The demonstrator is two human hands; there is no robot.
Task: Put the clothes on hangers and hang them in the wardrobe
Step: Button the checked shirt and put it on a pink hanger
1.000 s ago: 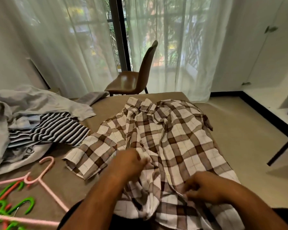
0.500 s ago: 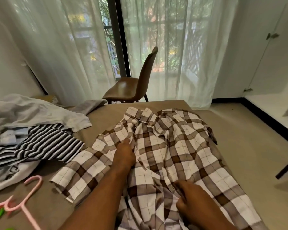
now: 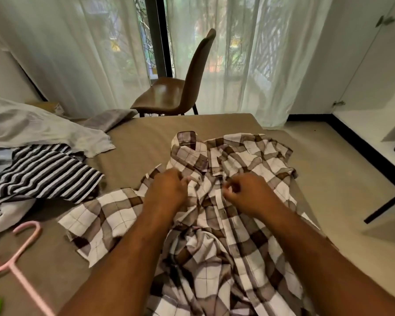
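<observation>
Plaid shirt (image 3: 249, 156) lies on the bed (image 3: 141, 133), collar far, hem toward you. Your left hand (image 3: 167, 190) and right hand (image 3: 249, 192) each pinch its front edges just below the collar. Pink hanger (image 3: 23, 247) lies well left, nearer your left hand.

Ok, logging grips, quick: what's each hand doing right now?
Left hand: gripping the plaid shirt near its collar.
Right hand: pinching the plaid shirt's front edge.

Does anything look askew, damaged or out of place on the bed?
Nothing damaged. The plaid shirt lies rumpled, bunched at its lower end, while the left hand and right hand pinch its front. Other clothes sit heaped at left, near a pink hanger.
</observation>
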